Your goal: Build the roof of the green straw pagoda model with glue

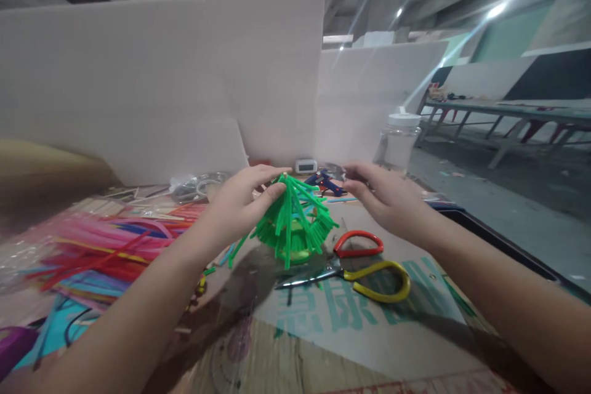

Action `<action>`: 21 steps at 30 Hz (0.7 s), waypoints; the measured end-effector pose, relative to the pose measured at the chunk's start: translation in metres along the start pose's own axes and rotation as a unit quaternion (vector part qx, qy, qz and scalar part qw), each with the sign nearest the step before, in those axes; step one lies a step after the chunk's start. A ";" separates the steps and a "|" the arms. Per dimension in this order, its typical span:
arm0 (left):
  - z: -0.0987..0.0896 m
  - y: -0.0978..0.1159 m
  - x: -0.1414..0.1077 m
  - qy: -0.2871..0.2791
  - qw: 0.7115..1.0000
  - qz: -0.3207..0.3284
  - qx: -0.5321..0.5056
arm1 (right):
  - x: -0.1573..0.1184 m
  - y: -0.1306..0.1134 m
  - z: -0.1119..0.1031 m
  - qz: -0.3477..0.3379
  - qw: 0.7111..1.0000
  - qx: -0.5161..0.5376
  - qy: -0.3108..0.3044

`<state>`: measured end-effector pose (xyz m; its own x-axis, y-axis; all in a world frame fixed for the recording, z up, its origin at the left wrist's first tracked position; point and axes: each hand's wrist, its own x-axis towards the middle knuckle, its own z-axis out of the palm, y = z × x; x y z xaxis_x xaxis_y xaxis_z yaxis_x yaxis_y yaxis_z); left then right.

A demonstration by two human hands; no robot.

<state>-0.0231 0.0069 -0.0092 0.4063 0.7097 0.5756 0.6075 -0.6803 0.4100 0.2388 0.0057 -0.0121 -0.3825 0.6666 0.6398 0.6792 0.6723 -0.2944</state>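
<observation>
While the left hand (247, 197) holds the green cone (288, 221) for seeming assembly, the right hand (390, 197) — grip unclear — next needs a careful approach.

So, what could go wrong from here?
The left hand is at the top of the green strand piece, whose ends splay outward; a knock might bend them. The scissors lie close in front of it, blade uncovered, so a low reach could meet the point. The blue glue gun sits near the right hand; if hot, which I can't tell, it might burn.
</observation>
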 end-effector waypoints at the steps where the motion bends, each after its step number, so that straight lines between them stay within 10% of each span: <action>1: 0.000 0.001 0.000 -0.002 1.000 0.004 0.000 | -0.001 -0.002 0.002 -0.025 1.000 -0.013 -0.006; 9: -0.002 0.002 0.002 0.008 1.000 -0.004 0.012 | -0.005 -0.004 0.013 -0.197 0.971 -0.138 -0.005; 21: 0.000 0.006 0.000 0.020 0.999 -0.012 0.022 | -0.009 -0.004 0.027 -0.243 0.945 -0.219 0.006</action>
<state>-0.0189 0.0028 -0.0065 0.3646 0.7167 0.5944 0.6461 -0.6545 0.3928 0.2227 0.0054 -0.0359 -0.7098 0.3085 0.6332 0.6213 0.6978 0.3565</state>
